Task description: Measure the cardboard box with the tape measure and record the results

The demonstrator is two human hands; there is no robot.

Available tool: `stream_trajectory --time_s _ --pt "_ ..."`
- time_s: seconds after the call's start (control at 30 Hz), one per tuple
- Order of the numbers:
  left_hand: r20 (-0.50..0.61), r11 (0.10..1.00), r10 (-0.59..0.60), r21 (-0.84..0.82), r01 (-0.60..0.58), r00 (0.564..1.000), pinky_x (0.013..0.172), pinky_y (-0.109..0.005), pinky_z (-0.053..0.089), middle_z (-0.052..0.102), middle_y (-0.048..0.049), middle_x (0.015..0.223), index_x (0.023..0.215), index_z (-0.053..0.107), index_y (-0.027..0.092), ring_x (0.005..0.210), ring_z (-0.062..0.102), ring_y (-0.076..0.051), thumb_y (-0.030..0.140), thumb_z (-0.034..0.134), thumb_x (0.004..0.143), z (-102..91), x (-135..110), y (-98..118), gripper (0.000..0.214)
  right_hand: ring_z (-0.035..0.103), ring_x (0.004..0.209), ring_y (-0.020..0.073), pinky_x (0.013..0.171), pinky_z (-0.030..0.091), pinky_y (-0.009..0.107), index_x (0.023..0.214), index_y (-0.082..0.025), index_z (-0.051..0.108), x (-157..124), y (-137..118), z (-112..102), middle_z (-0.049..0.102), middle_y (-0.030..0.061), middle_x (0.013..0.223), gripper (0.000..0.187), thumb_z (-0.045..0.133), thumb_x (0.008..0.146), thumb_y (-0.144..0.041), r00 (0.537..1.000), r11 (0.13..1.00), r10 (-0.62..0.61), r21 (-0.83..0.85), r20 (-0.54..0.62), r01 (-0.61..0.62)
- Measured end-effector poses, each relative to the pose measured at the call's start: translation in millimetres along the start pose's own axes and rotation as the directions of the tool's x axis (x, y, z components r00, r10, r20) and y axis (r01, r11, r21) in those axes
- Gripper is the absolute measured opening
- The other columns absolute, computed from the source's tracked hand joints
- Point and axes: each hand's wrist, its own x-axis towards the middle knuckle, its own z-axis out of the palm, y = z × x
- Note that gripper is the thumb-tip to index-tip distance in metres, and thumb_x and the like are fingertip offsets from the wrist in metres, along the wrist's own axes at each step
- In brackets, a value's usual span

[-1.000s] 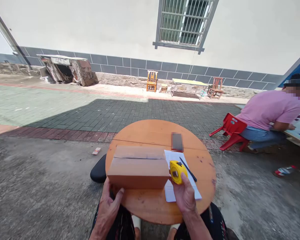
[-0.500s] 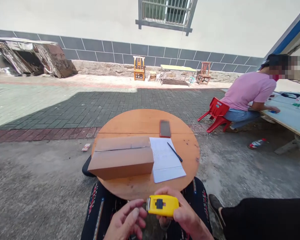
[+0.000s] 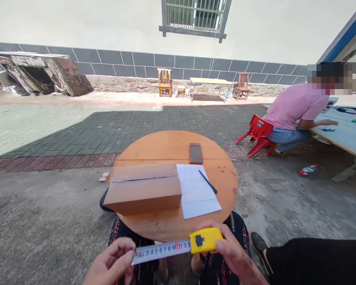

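Observation:
My right hand is closed round the yellow case of a tape measure, just in front of the table's near edge. Between thumb and fingers, my left hand pinches the free end of the white blade. The blade runs out of the case to the left, showing printed numbers past the red ten mark. Beyond my hands, a closed brown cardboard box lies on the round wooden table. Right of the box are sheets of white paper with a black pen on top.
A dark flat object with a reddish edge lies behind the paper. To the right, a person in a pink shirt sits on a red plastic chair at a light blue table. A bottle lies on the ground. Someone's black-clad leg reaches in at right.
My left hand has taken the tape's end and moved left, drawing out the blade. My right hand has shifted slightly right with the case. The seated person's hand has lifted from a small blue item.

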Motion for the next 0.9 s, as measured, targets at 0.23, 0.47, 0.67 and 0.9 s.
stream_trajectory --time_s 0.23,0.47,0.67,0.9 --pt "-0.222 0.906 0.395 0.253 -0.339 0.891 0.054 -0.025 0.041 0.059 0.0016 0.060 0.084 0.068 0.018 0.055 0.050 -0.013 0.053 0.077 0.065 -39.3 4 103 0.040 0.063 0.068 0.0227 0.059 0.049 0.031 0.101 -0.016 0.075 41 -92 5 0.072 0.0097 0.085 0.056 0.076 0.061 -0.056 0.981 0.968 -0.194 -0.165 -0.013 0.189" --pt "-0.223 0.889 0.433 0.266 -0.373 0.873 0.048 -0.023 0.039 0.059 0.0002 0.060 0.076 0.065 0.013 0.053 0.048 -0.011 0.050 0.075 0.058 -41.3 52 165 0.042 0.061 0.059 0.0202 0.050 0.041 0.029 0.078 -0.015 0.078 122 -142 8 0.072 0.0093 0.072 0.037 0.071 0.069 -0.049 0.962 0.925 -0.271 -0.271 0.020 0.266" --pt "-0.205 0.876 0.424 0.340 -0.342 0.882 0.045 -0.022 0.038 0.059 -0.0011 0.064 0.071 0.063 0.013 0.056 0.051 -0.012 0.048 0.070 0.060 -47.6 90 161 0.037 0.061 0.060 0.0184 0.046 0.039 0.025 0.081 -0.017 0.078 156 -134 -7 0.071 0.0060 0.073 0.035 0.069 0.071 -0.049 0.979 0.940 -0.205 -0.274 0.016 0.202" --pt "-0.204 0.852 0.446 0.394 -0.344 0.871 0.045 -0.022 0.039 0.056 0.0020 0.059 0.072 0.065 0.016 0.052 0.049 -0.011 0.046 0.069 0.063 -46.1 99 155 0.032 0.056 0.051 0.0147 0.044 0.037 0.024 0.077 -0.017 0.077 163 -132 -19 0.069 0.0038 0.064 0.033 0.064 0.076 -0.047 0.977 0.930 -0.201 -0.298 0.075 0.215"
